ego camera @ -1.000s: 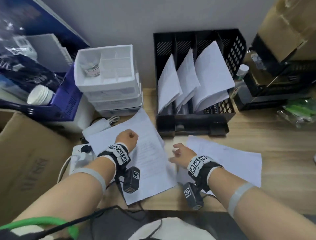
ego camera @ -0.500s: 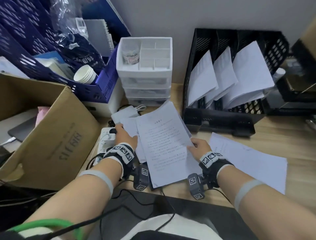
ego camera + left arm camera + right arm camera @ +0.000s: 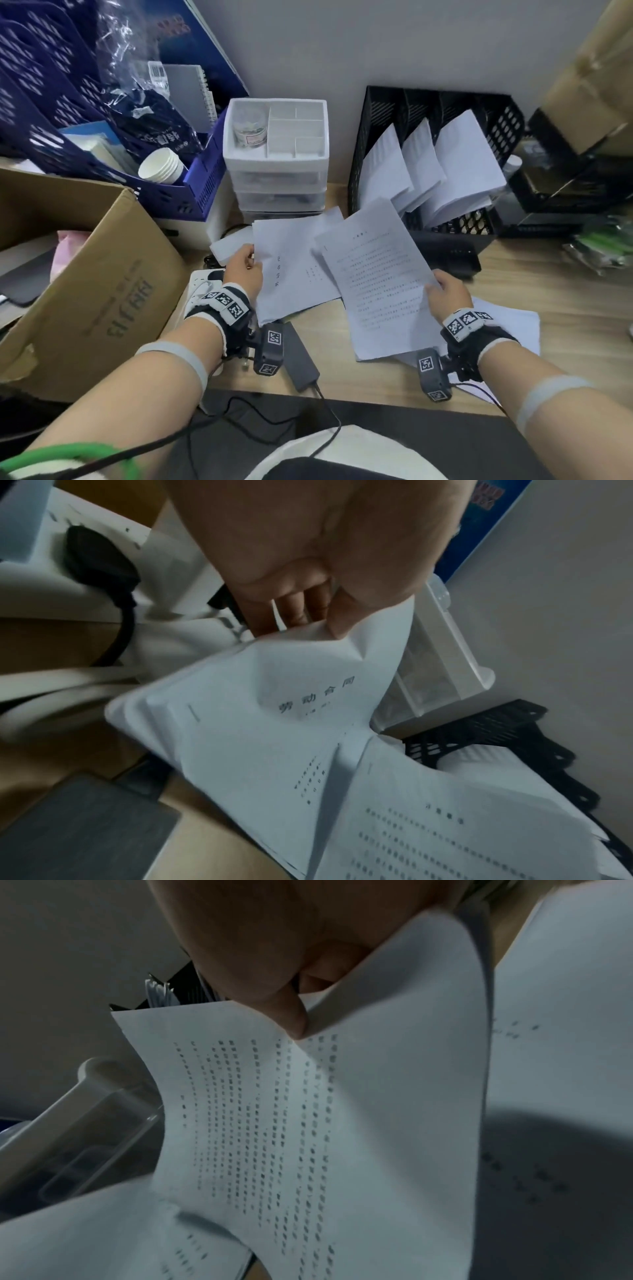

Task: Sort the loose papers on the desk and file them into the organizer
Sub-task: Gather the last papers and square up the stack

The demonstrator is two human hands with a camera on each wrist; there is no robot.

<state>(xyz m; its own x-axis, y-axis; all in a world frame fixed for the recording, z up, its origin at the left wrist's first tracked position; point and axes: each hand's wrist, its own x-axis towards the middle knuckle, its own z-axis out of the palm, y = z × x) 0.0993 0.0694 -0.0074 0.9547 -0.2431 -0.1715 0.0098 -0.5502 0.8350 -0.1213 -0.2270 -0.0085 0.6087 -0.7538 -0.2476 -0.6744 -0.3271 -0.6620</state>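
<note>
My left hand (image 3: 248, 265) pinches the left edge of a titled cover sheet stack (image 3: 294, 267), also seen as the sheet stack (image 3: 274, 723) under my left hand (image 3: 308, 620). My right hand (image 3: 442, 286) pinches the right edge of a densely printed page (image 3: 376, 274), lifted and tilted above the desk; the wrist view shows the printed page (image 3: 291, 1110) between thumb and fingers of my right hand (image 3: 291, 1010). The black organizer (image 3: 373, 113) stands at the back against the wall with papers (image 3: 462, 164) in three slots. More loose sheets (image 3: 510, 322) lie under my right wrist.
A white drawer unit (image 3: 277, 178) stands left of the organizer. A cardboard box (image 3: 85, 281) and blue baskets (image 3: 191, 192) fill the left side. A white power strip (image 3: 202, 284) and a black adapter (image 3: 298, 356) lie near my left wrist. Black trays (image 3: 561, 185) stand at the right.
The stack has been split: my right hand lifted the printed page and carried it right, while my left hand took hold of the cover sheets beneath. The head view also panned.
</note>
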